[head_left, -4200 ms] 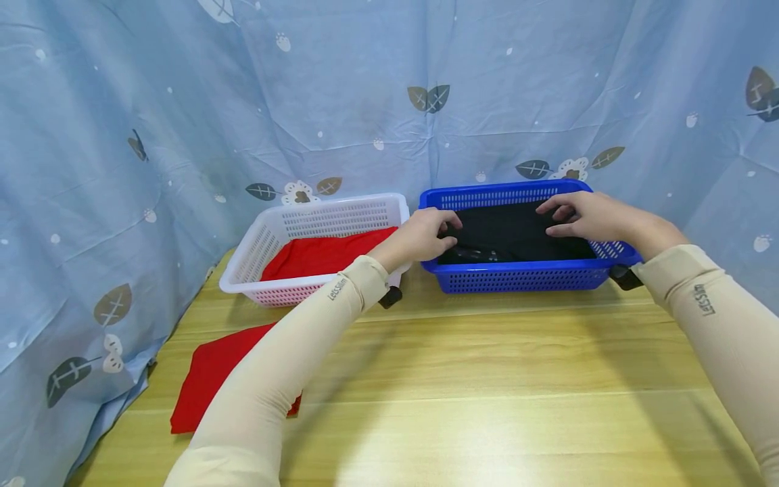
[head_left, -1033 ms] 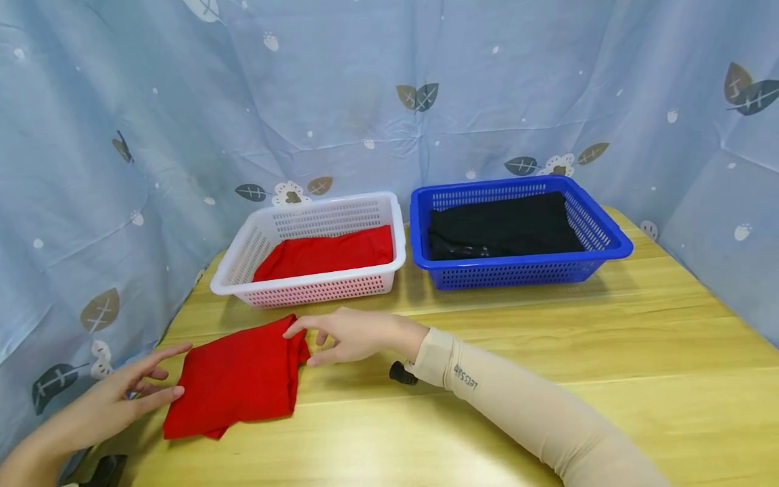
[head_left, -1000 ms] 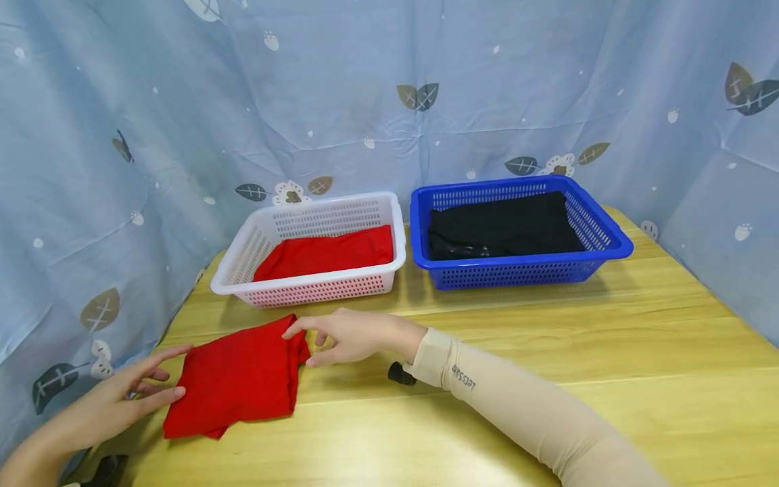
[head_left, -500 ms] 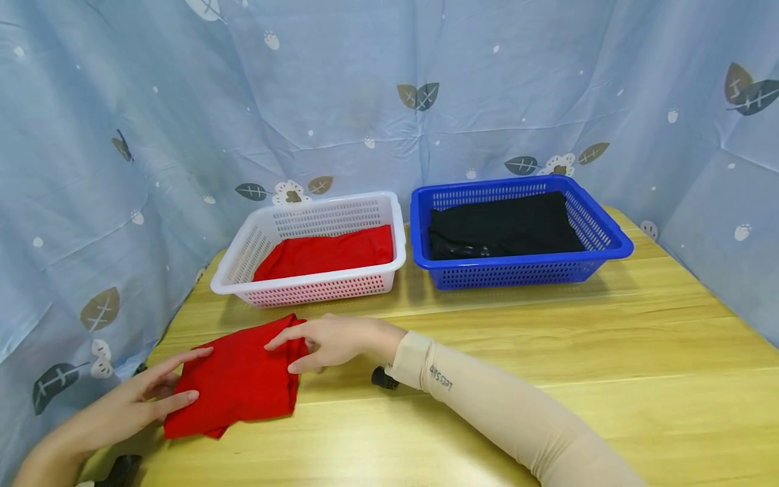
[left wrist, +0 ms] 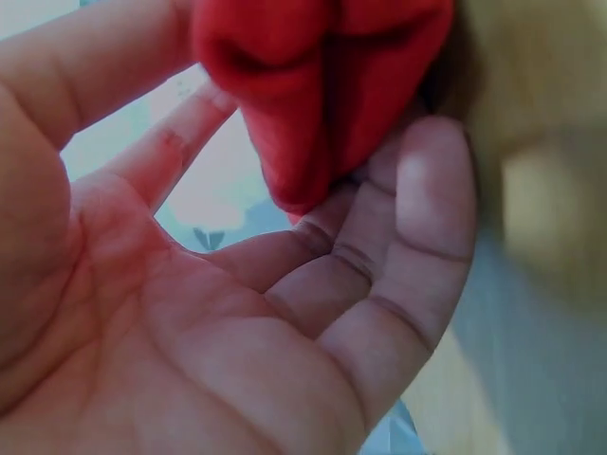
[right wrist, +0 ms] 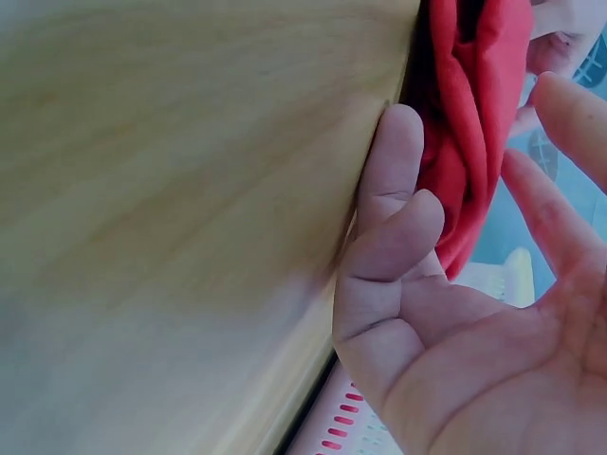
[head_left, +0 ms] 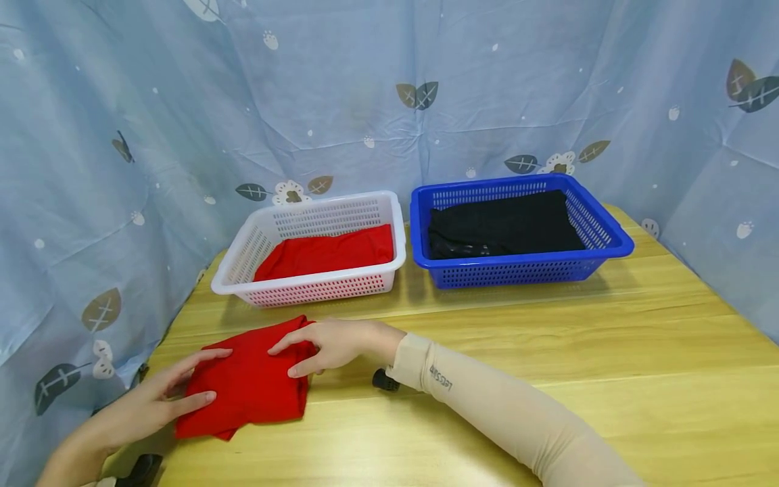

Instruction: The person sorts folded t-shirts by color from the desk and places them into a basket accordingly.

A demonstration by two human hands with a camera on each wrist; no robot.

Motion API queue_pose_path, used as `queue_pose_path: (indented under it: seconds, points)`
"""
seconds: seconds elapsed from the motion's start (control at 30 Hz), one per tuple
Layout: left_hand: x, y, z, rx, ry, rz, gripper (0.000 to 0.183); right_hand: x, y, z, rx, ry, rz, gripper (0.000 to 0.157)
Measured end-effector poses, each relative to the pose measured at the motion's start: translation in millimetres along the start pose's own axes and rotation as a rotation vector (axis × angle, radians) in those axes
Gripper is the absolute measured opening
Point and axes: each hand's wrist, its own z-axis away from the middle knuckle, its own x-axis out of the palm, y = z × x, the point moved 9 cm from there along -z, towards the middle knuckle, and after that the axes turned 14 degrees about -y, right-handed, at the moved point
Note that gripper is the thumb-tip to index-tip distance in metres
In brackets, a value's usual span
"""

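Note:
A folded red cloth (head_left: pixel 249 379) lies on the table at the front left in the head view. My left hand (head_left: pixel 149 406) holds its left edge, index finger and thumb over the top. In the left wrist view, the other fingers (left wrist: pixel 417 209) curl beneath the red folds. From the opposite side my right hand (head_left: pixel 337 343) grips the right edge, with index finger and thumb on top. The right wrist view has its lower fingers (right wrist: pixel 398 152) bent low along the tabletop at the layered edge of the cloth.
Behind the cloth stands a white basket (head_left: pixel 243 287) with another red cloth (head_left: pixel 335 253) inside. A blue basket (head_left: pixel 517 260) to its right contains folded black cloth (head_left: pixel 505 223). A patterned blue curtain (head_left: pixel 341 88) hangs around the wooden table (head_left: pixel 517 379).
Both hands have come from the blue basket to the red cloth. Over the last second the left hand moved right and the right hand slightly left. The cloth shifted a little to the right.

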Motion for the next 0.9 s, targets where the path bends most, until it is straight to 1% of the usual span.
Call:
queue_pose_path:
  seconds: [0.17,0.3,0.57,0.67,0.8,0.9]
  points:
    - [7.3,9.9,-5.0,0.009,-0.010,0.008,0.071,-0.3,5,4,0.017,0.008,0.022,0.053]
    - [10.7,19.4,-7.8,0.025,-0.001,-0.030,0.067,-0.1,11,8,0.015,0.011,0.031,0.053]
    - [17.8,33.0,-19.7,0.010,-0.024,-0.058,0.063,0.4,19,27,0.009,0.016,0.001,0.055]
    - [22.1,38.1,-24.4,0.023,-0.043,-0.045,0.065,0.3,22,34,0.013,0.021,-0.024,0.054]
    - [28.4,45.4,-28.8,0.062,-0.075,-0.008,0.067,1.0,27,42,0.014,0.027,-0.052,0.054]
    - [31.4,50.1,-31.4,0.079,-0.080,0.006,0.067,1.7,31,45,0.022,0.033,-0.067,0.054]
